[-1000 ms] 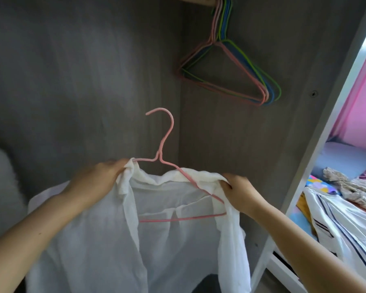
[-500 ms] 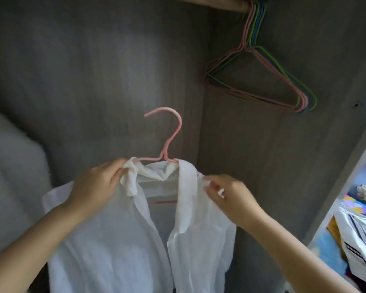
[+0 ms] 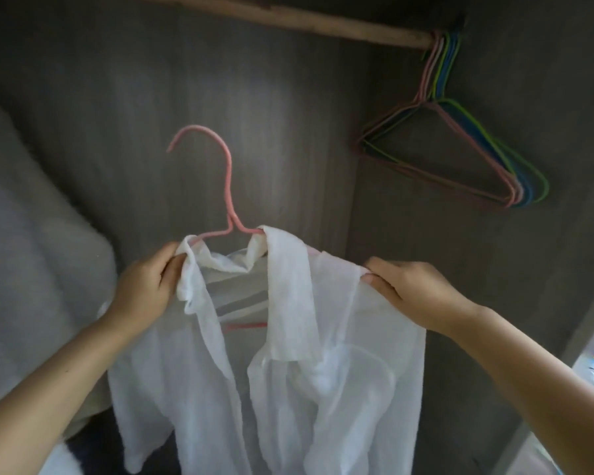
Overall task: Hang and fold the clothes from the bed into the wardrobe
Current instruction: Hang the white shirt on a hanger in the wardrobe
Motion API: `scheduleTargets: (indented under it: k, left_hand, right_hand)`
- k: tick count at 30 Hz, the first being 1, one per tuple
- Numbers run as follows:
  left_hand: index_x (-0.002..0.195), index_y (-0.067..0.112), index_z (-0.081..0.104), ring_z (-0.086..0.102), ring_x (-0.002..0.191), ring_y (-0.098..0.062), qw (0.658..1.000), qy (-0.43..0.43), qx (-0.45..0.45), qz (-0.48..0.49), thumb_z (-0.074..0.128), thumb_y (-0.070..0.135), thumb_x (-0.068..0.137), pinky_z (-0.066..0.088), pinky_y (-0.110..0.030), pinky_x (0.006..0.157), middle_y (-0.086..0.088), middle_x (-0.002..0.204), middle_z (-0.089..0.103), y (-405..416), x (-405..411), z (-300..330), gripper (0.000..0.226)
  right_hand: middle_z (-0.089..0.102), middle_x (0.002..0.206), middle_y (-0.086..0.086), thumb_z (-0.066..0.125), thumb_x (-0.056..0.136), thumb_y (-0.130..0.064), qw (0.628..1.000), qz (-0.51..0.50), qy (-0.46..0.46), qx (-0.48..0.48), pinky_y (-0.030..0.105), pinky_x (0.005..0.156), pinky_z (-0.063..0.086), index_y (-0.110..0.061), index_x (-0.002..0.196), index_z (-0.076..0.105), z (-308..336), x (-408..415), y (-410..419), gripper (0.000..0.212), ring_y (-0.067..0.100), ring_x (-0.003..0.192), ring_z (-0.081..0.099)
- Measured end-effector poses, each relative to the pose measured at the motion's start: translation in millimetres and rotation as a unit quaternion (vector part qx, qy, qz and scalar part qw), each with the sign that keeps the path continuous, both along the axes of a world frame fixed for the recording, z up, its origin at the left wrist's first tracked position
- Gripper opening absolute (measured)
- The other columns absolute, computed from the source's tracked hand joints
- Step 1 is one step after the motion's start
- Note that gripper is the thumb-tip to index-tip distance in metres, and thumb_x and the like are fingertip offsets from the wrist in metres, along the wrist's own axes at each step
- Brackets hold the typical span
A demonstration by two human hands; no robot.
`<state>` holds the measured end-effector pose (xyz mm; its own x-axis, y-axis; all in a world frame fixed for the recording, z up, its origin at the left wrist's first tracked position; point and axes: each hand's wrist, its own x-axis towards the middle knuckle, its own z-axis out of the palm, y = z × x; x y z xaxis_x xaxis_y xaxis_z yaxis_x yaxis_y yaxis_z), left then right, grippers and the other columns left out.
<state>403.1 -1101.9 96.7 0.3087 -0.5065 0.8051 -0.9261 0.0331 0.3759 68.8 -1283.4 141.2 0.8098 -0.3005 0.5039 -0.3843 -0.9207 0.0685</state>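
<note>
**Inside the wardrobe: shirt being readied for the rail**

Inside the wardrobe, the white shirt (image 3: 282, 354) is being gripped at both shoulders by the left hand (image 3: 144, 289) and right hand (image 3: 415, 289), draped on the pink hanger (image 3: 228, 186). Next, seemingly, the hook is to be lifted onto the wooden rail (image 3: 288, 18).

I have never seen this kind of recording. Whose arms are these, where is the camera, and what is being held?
There is no machine: a person wears a camera on the head, looking forward and down into a wardrobe, so the arms are the person's own. The left hand grips the collar side of a thin white shirt, and the right hand grips its other shoulder. The shirt sits on a pink hanger, not yet hooked on the wooden rail. A bunch of empty coloured hangers hangs from the rail at the right. Something pale and fuzzy is at the left; I cannot identify it.
</note>
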Motion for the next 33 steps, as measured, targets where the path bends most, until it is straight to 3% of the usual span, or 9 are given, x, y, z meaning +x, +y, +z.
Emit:
scheduleTargets:
  k: [4,8,13,15,18,20,24,28,33]
  left_hand:
    - [0.083,0.008,0.061,0.053,0.051,-0.03,0.997,-0.068,-0.022,-0.009,0.039,0.039,0.091,0.035,-0.028,0.052,-0.007,0.059,0.054,12,-9,19,0.04]
    - [0.066,0.0,0.057,0.031,0.051,-0.011,0.999,-0.01,-0.044,-0.013,0.044,0.06,0.087,0.03,-0.032,0.05,-0.007,0.051,0.035,29,6,27,0.064]
    - [0.063,-0.004,0.054,0.027,0.054,-0.004,0.997,0.05,-0.051,-0.026,0.048,0.055,0.082,0.03,-0.036,0.052,-0.006,0.056,0.035,28,10,29,0.062]
    - [0.068,-0.006,0.056,0.029,0.053,-0.004,0.995,0.082,-0.048,-0.013,0.048,0.058,0.081,0.031,-0.037,0.054,-0.011,0.057,0.038,26,19,21,0.066]
    - [0.072,-0.005,0.057,0.03,0.052,-0.004,0.99,0.128,-0.051,0.012,0.046,0.064,0.081,0.031,-0.037,0.055,-0.008,0.057,0.038,25,39,9,0.07]
    - [0.069,0.006,0.056,0.032,0.05,-0.003,0.987,0.143,-0.062,0.037,0.045,0.067,0.082,0.032,-0.035,0.054,0.0,0.055,0.04,24,50,4,0.063]
    - [0.072,0.028,0.06,0.042,0.05,0.002,0.985,0.148,-0.054,0.064,0.045,0.066,0.085,0.033,-0.019,0.049,0.007,0.058,0.054,17,59,-1,0.042]
    - [0.075,0.008,0.061,0.04,0.054,-0.003,0.99,0.129,-0.037,0.054,0.049,0.057,0.087,0.035,-0.017,0.051,-0.017,0.064,0.059,10,58,-5,0.052]
    - [0.07,0.001,0.056,0.039,0.056,-0.007,0.987,0.162,-0.012,0.009,0.049,0.062,0.081,0.035,-0.036,0.056,-0.022,0.062,0.051,3,45,-2,0.062]
  right_hand:
    - [0.047,0.059,-0.01,0.023,0.093,-0.05,0.99,0.048,-0.052,0.118,0.023,0.053,0.035,-0.027,0.076,0.045,5,1,3,0.036,0.006,0.054,0.047]
    - [0.055,0.061,-0.012,0.04,0.099,-0.033,0.967,0.029,-0.119,0.221,0.013,0.051,0.035,-0.026,0.062,0.048,10,-9,-18,0.038,0.002,0.054,0.051]
    - [0.066,0.078,0.001,0.048,0.099,-0.027,0.931,-0.034,-0.068,0.358,0.024,0.067,0.043,-0.007,0.085,0.067,-2,6,-28,0.031,0.006,0.068,0.056]
    - [0.067,0.091,-0.006,0.048,0.099,-0.029,0.907,-0.02,-0.13,0.4,0.008,0.067,0.046,-0.017,0.102,0.066,-7,7,-24,0.022,-0.004,0.075,0.061]
    - [0.067,0.084,0.007,0.045,0.099,-0.029,0.828,-0.012,-0.305,0.471,0.021,0.066,0.054,-0.011,0.096,0.063,-11,-2,-11,0.026,0.012,0.074,0.066]
    - [0.067,0.078,0.007,0.046,0.098,-0.024,0.847,0.024,-0.289,0.445,0.026,0.067,0.055,-0.012,0.089,0.063,-22,-7,3,0.023,0.014,0.072,0.066]
    - [0.07,0.079,-0.011,0.056,0.095,-0.024,0.934,-0.004,-0.131,0.332,0.011,0.073,0.051,-0.027,0.084,0.067,-45,-4,24,0.015,-0.002,0.079,0.065]
    - [0.07,0.084,-0.008,0.052,0.097,-0.023,0.893,-0.067,-0.203,0.395,0.027,0.079,0.057,-0.022,0.088,0.063,-44,2,11,0.014,0.003,0.08,0.067]
    - [0.064,0.079,0.004,0.051,0.096,-0.038,0.895,-0.153,-0.114,0.403,0.025,0.062,0.044,-0.011,0.084,0.061,-53,22,1,0.032,0.021,0.075,0.061]
